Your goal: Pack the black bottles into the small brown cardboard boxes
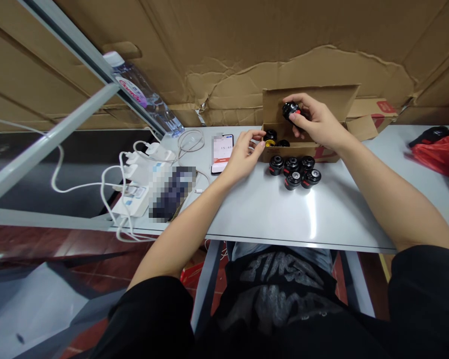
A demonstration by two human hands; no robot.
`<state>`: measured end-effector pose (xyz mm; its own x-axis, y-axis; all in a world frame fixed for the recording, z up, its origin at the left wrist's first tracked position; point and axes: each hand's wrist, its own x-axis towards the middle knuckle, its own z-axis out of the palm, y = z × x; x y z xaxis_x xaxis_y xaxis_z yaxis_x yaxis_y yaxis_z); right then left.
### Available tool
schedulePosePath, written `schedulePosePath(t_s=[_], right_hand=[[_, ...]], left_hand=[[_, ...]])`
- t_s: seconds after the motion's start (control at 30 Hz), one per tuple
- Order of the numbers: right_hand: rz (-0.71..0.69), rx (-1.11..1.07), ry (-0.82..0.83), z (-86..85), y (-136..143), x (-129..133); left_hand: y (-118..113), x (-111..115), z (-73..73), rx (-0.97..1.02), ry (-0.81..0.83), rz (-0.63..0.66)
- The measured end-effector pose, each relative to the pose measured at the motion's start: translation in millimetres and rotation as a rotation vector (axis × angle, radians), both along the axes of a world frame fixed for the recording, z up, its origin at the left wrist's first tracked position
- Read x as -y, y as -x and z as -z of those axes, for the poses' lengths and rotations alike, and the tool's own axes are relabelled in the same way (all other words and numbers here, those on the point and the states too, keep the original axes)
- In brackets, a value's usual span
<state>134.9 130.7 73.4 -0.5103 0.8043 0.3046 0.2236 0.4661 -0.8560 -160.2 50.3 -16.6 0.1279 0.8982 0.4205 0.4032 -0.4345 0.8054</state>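
My right hand (pixel 314 118) grips a black cylindrical part (pixel 290 110) with a red mark, held above an open cardboard box (pixel 302 152). The fingers and thumb of my left hand (pixel 246 151) are curled at the box's left front corner and pinch its edge. Inside the box, more black parts (pixel 270 134) show, one with a yellow ring; the front wall hides the rest of the contents. Several matching black parts (pixel 292 180) with red marks stand grouped on the table (pixel 261 209) just in front of the box, some with silver centres.
Left of my left hand lies a lit phone (pixel 222 154). Further left are a power strip (pixel 134 194) with white cables, a blurred-out dark item (pixel 172 194) and a water bottle (pixel 145 94) against the metal frame. A red bag (pixel 437 154) lies at far right.
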Motion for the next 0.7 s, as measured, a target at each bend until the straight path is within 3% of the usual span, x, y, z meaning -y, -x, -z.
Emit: schedulePosePath(t_s=[0.5,0.7], right_hand=[[-0.032,-0.229,0.185,-9.1,4.2,8.5],[-0.04,-0.183,0.173,-14.8,2.9,13.4]], left_hand=[[0.0,-1.6,2.7,0.009,-0.001,0.011],[-1.1,0.2,-0.4,0.012,0.013,-0.004]])
